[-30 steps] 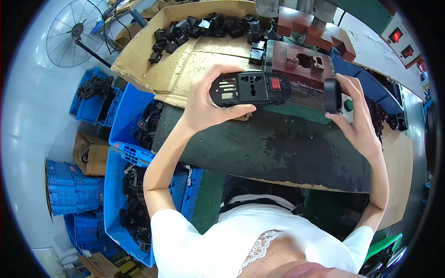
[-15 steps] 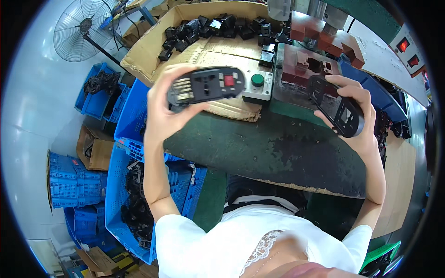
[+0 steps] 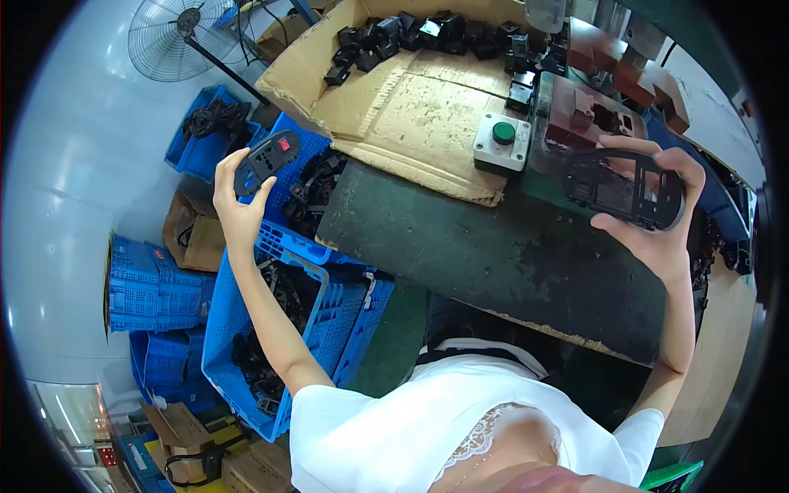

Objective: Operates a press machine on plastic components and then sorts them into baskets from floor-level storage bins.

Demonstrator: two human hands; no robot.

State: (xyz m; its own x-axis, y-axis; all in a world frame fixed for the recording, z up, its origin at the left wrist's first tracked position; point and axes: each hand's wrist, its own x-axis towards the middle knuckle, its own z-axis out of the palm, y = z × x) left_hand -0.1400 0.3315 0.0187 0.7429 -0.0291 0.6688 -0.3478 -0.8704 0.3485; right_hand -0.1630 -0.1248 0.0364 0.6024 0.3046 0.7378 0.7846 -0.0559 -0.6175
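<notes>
My left hand (image 3: 238, 201) is closed on a rounded black power-socket housing (image 3: 261, 167) with a red switch. It holds this up at the far left, over the blue crates. My right hand (image 3: 667, 234) grips the edge of an oval black plastic frame (image 3: 582, 179) with open cut-outs. The frame is in the air in front of a dark red metal fixture (image 3: 567, 123) on the press. Between the hands, a grey control box with a green button (image 3: 504, 133) stands on the bench.
A cardboard tray (image 3: 394, 156) with several black blocks (image 3: 386, 37) lies on the dark green bench (image 3: 460, 255). Blue crates (image 3: 218, 353) holding black parts stand left of the bench. A fan (image 3: 189, 23) is at the far left, with cartons (image 3: 193, 234) below it.
My left hand has carried the socket housing left, from above the cardboard to above the crates. My right hand has turned the frame to lie more level. The view has shifted left.
</notes>
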